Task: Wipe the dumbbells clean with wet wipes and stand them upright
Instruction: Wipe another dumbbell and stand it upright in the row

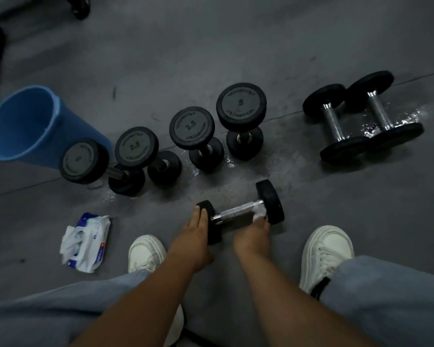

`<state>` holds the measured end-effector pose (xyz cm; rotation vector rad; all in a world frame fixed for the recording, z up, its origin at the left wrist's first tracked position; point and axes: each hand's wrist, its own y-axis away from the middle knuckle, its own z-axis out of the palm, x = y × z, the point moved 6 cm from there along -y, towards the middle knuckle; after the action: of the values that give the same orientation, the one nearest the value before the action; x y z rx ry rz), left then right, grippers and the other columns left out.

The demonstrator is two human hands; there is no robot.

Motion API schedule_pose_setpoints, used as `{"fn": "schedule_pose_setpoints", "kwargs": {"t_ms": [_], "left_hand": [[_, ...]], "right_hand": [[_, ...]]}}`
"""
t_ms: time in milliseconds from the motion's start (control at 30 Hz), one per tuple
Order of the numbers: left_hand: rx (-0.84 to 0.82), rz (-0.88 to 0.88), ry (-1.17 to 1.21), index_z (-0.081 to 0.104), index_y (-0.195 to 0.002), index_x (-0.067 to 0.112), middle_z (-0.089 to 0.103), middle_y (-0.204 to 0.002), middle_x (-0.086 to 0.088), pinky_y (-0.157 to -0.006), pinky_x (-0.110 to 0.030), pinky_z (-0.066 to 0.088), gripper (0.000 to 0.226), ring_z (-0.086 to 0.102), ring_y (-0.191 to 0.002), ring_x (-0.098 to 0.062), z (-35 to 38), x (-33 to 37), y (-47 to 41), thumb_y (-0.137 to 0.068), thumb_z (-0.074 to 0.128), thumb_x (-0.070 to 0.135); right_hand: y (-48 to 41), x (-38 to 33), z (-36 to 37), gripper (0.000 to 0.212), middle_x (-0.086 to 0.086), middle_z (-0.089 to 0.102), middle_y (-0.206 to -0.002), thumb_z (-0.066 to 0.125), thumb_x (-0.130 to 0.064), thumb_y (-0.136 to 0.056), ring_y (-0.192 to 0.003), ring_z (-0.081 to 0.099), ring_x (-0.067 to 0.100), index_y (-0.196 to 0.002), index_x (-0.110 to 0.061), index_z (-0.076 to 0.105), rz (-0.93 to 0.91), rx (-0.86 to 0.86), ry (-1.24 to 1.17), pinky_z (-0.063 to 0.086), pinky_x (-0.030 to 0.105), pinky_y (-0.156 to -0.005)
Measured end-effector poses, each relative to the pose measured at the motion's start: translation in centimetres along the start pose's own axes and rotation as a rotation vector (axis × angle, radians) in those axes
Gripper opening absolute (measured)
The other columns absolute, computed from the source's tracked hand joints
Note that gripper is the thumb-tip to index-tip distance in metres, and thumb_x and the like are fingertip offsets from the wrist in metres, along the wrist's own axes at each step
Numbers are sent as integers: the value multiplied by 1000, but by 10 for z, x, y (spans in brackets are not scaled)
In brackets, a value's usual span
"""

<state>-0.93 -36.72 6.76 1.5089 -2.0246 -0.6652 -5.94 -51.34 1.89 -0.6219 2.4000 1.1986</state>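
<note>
Small dumbbell [238,212] lay sideways on the floor [336,196]; left hand [198,230] clasped one head, right hand [257,230] pinched a wet wipe [259,212] against the handle. Four more dumbbells [192,128] stood upright behind it.

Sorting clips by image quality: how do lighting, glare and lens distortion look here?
Head view: dim overall, so the black standing dumbbells barely separate from the grey floor. Head view: wet patches glare white beside the two lying dumbbells at right. Head view: wide-angle bending fans the standing row and the blue bin outward; plate numbers stay legible, though soft.
</note>
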Motion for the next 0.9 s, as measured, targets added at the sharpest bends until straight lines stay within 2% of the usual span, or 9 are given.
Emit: {"fn": "schedule_pose_setpoints", "kwargs": {"t_ms": [100, 267, 367, 500, 600, 700, 767, 833, 900], "left_hand": [[-80, -34, 17, -12, -157, 15, -27, -162, -1, -101, -32, 42, 119, 44, -136, -29, 0, 6, 5, -80, 78, 28], [-160, -85, 48, -15, -156, 15, -33, -159, 0, -104, -33, 43, 121, 41, -138, -28, 5, 14, 15, -79, 78, 26], [-164, -96, 54, -17, -156, 15, -35, -158, 0, -105, -34, 43, 124, 40, -140, -27, 7, 16, 21, -78, 80, 26], [-142, -108, 99, -18, -155, 14, -37, -157, -1, -102, -33, 45, 125, 45, -135, -28, 16, 20, 28, -77, 79, 23], [-127, -104, 137, -19, -154, 13, -40, -156, -3, -98, -32, 47, 123, 49, -130, -28, 26, 21, 33, -78, 78, 20], [-71, -120, 188, -18, -154, 11, -40, -155, -5, -95, -32, 48, 116, 52, -125, -27, 32, 24, 35, -81, 72, 14], [-2, -148, 259, -15, -155, 9, -39, -156, -7, -98, -34, 47, 111, 50, -127, -28, 35, 29, 32, -83, 68, 14], [50, -185, 348, -12, -156, 7, -37, -157, -7, -103, -35, 44, 107, 41, -134, -30, 37, 34, 29, -84, 67, 17], [90, -219, 422, -10, -156, 9, -34, -158, -5, -108, -38, 41, 104, 31, -141, -33, 38, 36, 24, -86, 66, 20]], "right_hand": [[8, 9, -5, 64, 7, 27, -153, 49, -6, -86, -127, 45, 30, -146, -14, 29, -127, -34, 74, 41, 35, -101], [-7, 3, -19, 59, 9, 36, -148, 55, -13, -88, -129, 44, 29, -144, -11, 36, -20, -198, -43, 38, 31, -104], [-4, -5, -28, 56, 6, 42, -144, 56, -17, -88, -126, 47, 26, -141, -16, 39, -89, -262, 6, 38, 27, -101], [-3, -5, -27, 58, 7, 45, -141, 56, -14, -87, -122, 50, 25, -141, -19, 36, -115, -259, 60, 39, 28, -100], [-6, -5, -22, 48, 10, 47, -138, 53, -15, -90, -122, 51, 27, -138, -14, 42, -72, -246, 205, 40, 30, -101], [-3, -3, -20, 41, 14, 51, -132, 51, -15, -91, -118, 52, 28, -131, -6, 47, -11, -234, 308, 42, 30, -95], [5, -11, -26, 39, 13, 53, -128, 50, -16, -91, -115, 53, 28, -128, -5, 47, -72, -190, 400, 43, 31, -89], [16, -24, -37, 41, 9, 50, -130, 47, -13, -91, -113, 53, 27, -131, -10, 42, -221, -73, 478, 43, 31, -86], [16, -35, -36, 46, 7, 41, -139, 43, -13, -94, -116, 51, 28, -139, -15, 34, -342, -23, 621, 43, 37, -90]]}}
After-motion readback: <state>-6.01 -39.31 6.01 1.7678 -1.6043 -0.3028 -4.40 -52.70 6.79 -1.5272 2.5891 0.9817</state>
